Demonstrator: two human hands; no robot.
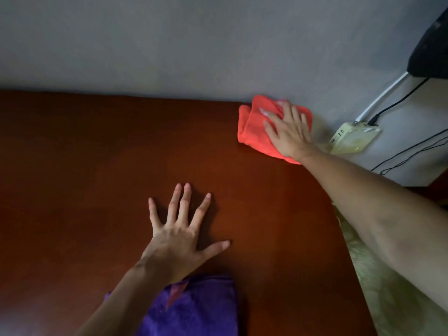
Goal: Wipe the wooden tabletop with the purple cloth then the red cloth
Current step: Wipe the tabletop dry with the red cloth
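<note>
Power strip (354,137) w/ cables (397,99) by wall (194,44).

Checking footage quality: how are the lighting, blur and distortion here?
Head view: dim overall; folded red cloth under the right hand looks overbright; left hand casts a soft shadow on the wooden tabletop; wide-angle lens bows the table's far edge; purple cloth slightly soft.

I see the desk (97,178) as reddish-brown wood with a smooth, faintly satin finish and almost no grain showing. At its far right, the red cloth (254,127) looks like soft, matt, fuzzy fabric, bunched in thick folds. At the near edge, the purple cloth (194,311) has a napped, towel-like pile. The wall (169,44) beyond is matt grey and even. On the right, the power strip (351,139) looks like yellowed, slightly glossy plastic.
</note>
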